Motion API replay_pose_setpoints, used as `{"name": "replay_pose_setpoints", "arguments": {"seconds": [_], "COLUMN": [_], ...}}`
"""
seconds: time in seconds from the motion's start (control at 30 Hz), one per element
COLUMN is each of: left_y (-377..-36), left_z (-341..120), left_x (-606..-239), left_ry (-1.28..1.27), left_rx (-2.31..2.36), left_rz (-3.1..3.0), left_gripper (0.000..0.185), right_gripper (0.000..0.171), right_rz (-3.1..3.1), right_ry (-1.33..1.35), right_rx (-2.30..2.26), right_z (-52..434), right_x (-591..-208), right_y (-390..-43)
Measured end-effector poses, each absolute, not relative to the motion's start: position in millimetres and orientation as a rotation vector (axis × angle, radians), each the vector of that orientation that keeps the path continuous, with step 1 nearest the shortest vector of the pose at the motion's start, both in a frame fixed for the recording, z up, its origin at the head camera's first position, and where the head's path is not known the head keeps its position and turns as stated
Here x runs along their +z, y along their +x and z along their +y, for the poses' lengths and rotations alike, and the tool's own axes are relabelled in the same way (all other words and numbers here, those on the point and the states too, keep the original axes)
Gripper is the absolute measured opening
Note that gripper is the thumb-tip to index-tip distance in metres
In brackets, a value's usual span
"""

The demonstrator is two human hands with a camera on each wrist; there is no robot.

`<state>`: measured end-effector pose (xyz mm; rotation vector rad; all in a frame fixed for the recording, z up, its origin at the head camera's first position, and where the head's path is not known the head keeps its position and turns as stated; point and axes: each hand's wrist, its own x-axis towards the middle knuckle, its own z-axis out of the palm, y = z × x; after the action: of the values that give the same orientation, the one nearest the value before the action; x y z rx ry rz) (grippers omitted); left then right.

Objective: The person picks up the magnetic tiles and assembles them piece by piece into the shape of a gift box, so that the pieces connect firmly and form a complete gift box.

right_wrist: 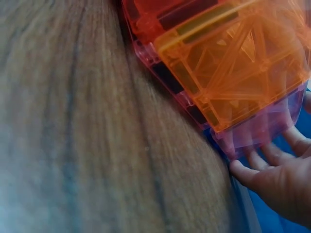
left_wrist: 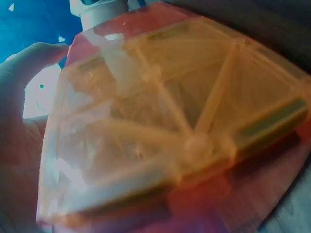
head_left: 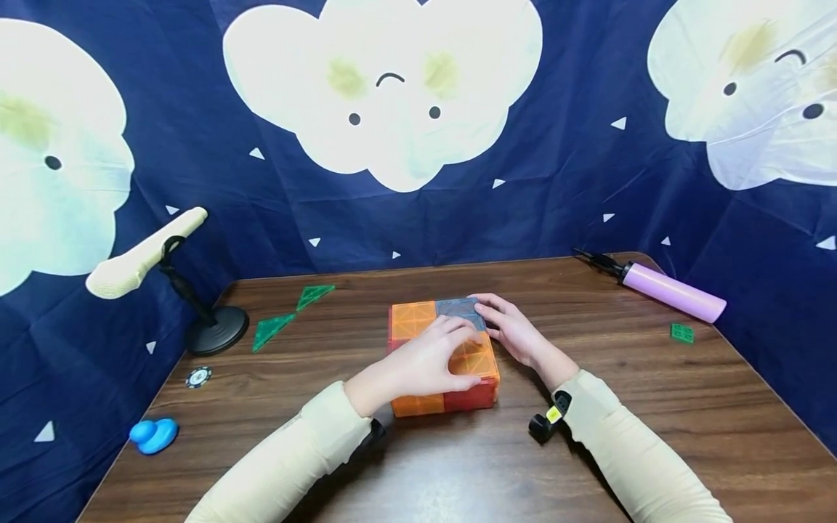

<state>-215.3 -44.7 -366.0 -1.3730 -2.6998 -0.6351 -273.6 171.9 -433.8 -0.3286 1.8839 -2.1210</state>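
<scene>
A box of see-through magnetic tiles [head_left: 413, 316], orange, red and blue-grey, sits on the table before me. My left hand [head_left: 428, 359] lies over its top, with curved fingers and the thumb spread wide near the front right edge. In the left wrist view, an orange tile [left_wrist: 170, 111] fills most of the picture beside the thumb [left_wrist: 41, 56]. At the far right corner, my right hand [head_left: 513, 338] rests its fingertips against the box by the blue-grey tile [head_left: 451, 306]. The right wrist view has those fingers [right_wrist: 265, 165] against a pinkish tile below an orange one.
Two green triangle tiles [head_left: 273, 330] lie left of the box. Farther left are a black stand [head_left: 219, 330] holding a cream cloth-covered piece, a poker chip [head_left: 199, 376] and a blue knob-shaped object [head_left: 154, 434]. A purple pump [head_left: 673, 290] and a small green piece [head_left: 682, 333] lie right.
</scene>
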Motion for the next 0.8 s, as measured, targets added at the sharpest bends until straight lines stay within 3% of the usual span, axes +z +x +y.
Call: {"name": "replay_pose_setpoints", "arguments": {"seconds": [0.17,0.37,0.6,0.8], "left_y": [-233.3,-261.7,-283.7,-279.4], "left_z": [-75.9,-121.3,-139.6,-147.0], "left_x": [-358.7,-369.8,-394.8,-406.7], "left_ry": [-1.181,-0.678,-0.303,-0.311], "left_rx": [-0.783,-1.158,-2.42,-2.494], "left_rz": [-2.677,-2.791,-2.583,-2.563], "left_gripper": [0.046,0.049,0.045,0.037], "right_gripper": [0.057,0.062,0.09,0.094], "right_rz": [2.015,2.056,1.989,2.091], "right_ry": [-0.375,-0.443,-0.614,-0.704], "right_rx": [-2.036,-1.92,-1.732,-1.689], "right_z": [173.9,185.8,208.7,204.1], "right_x": [-428.1,-420.8,-421.6,-429.7], "right_y": [-257.4,-224.1,-193.0,-185.7]}}
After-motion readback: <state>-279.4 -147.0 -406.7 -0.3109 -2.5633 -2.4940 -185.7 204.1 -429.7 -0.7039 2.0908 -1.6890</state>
